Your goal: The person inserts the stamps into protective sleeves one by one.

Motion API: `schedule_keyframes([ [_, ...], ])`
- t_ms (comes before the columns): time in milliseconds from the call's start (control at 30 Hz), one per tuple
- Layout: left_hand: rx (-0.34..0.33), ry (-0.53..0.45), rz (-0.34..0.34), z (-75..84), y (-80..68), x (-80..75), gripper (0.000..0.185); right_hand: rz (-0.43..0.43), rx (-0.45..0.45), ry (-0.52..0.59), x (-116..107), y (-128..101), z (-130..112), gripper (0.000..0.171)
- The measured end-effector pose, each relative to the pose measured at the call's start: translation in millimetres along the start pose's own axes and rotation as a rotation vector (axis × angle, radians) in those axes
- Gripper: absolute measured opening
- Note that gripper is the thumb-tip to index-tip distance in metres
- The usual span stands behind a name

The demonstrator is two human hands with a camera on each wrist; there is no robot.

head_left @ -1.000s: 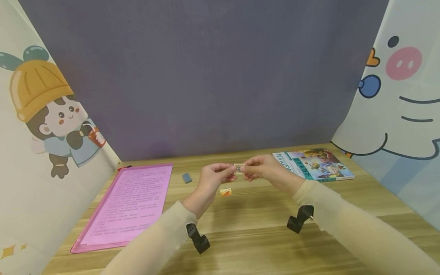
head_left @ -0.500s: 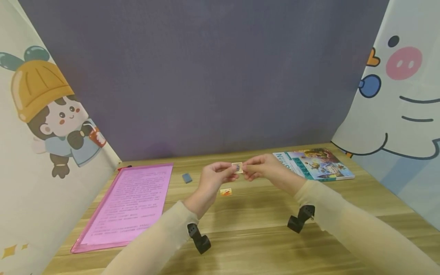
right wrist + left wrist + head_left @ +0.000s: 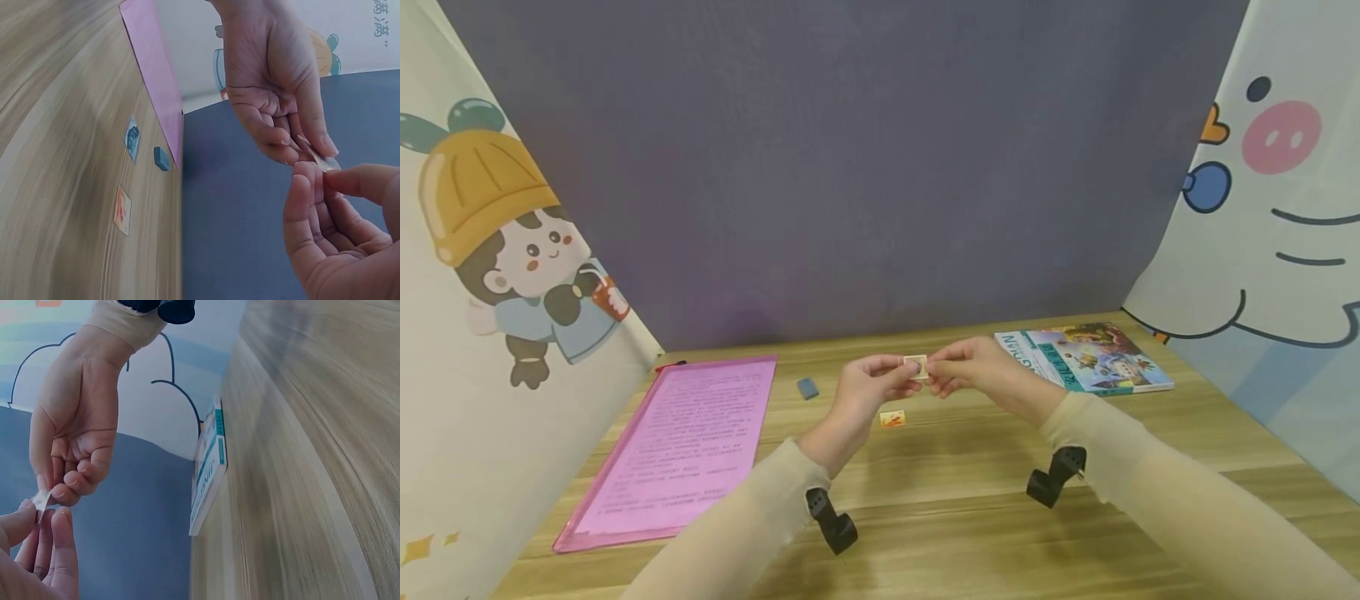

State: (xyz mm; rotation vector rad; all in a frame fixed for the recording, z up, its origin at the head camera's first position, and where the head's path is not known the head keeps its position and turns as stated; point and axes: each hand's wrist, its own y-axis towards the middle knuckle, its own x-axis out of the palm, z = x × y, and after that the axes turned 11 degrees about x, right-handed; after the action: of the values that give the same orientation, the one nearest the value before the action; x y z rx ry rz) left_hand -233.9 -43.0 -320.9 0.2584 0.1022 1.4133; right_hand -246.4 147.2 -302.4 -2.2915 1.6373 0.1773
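Note:
A small pale square card is held above the wooden table, pinched from both sides. My left hand pinches its left edge between thumb and fingers. From the other side, my right hand pinches its right edge. In the left wrist view the card sits between the left hand and the right hand. Seen from the right wrist, the card is thin and edge-on between the left hand and the right hand.
A small orange card lies on the table below the hands, and a blue block lies left of them. A pink folder is at the left, a picture book at the back right. A blue sticker lies near the block.
The hands have stayed almost in place. The card between them has turned slightly.

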Motion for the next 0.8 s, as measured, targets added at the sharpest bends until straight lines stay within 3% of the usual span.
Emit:
schedule_keyframes([
  [300, 0.021, 0.017, 0.020, 0.3, -1.3, -5.6, 0.022, 0.036, 0.000, 0.010, -3.9, 0.3, 2.4, 0.026],
  [800, 0.027, 0.040, 0.060, -1.4, -0.3, -0.4, 0.019, 0.028, 0.003, 0.058, -4.8, 2.1, 7.4, 0.029],
])
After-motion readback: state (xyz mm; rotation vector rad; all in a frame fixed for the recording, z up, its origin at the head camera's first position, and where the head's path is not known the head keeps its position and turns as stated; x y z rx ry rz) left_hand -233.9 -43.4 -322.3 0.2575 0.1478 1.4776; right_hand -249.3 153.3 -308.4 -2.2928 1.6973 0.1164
